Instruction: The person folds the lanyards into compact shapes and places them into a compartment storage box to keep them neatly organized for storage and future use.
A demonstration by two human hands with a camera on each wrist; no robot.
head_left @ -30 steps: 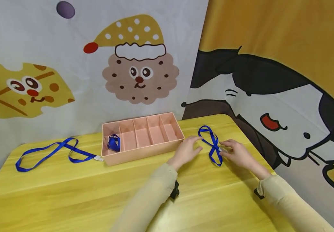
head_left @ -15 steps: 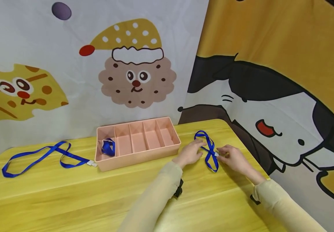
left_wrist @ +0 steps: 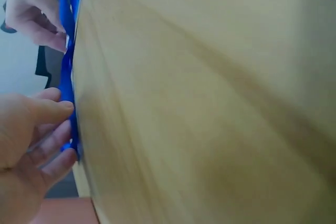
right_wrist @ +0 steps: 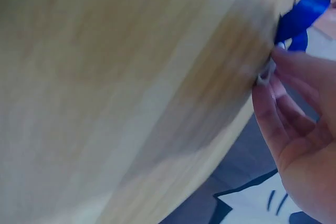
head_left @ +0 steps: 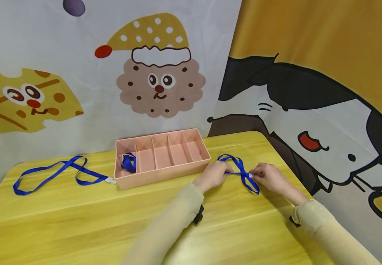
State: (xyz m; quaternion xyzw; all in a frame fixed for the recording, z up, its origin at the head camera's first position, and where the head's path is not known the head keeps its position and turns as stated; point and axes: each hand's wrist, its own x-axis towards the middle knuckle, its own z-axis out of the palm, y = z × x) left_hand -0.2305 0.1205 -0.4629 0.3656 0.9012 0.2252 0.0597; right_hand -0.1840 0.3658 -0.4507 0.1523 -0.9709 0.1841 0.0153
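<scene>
A blue lanyard [head_left: 242, 172] with a white clip lies in crossed loops at the right of the table. My left hand [head_left: 214, 174] pinches its strap on the left side; in the left wrist view the blue strap [left_wrist: 66, 80] runs at the thumb and fingertips. My right hand [head_left: 270, 177] holds the white clip [right_wrist: 266, 72] between thumb and fingers, seen close in the right wrist view. At the far left lies a second blue lanyard [head_left: 45, 173], spread in loose loops, its white clip [head_left: 110, 180] beside the box.
A pink box [head_left: 162, 178] with several compartments stands at the back of the yellow wooden table [head_left: 88, 224]. Its leftmost compartment holds a bundled blue lanyard [head_left: 129, 163]. Behind the table hangs a cartoon-printed cloth [head_left: 94, 95]; the table's right edge runs near my right arm.
My left hand has moved onto the strap and grips it. My right fingers have closed on the white clip. The lanyard's loops have shifted, the lower one swinging to the right.
</scene>
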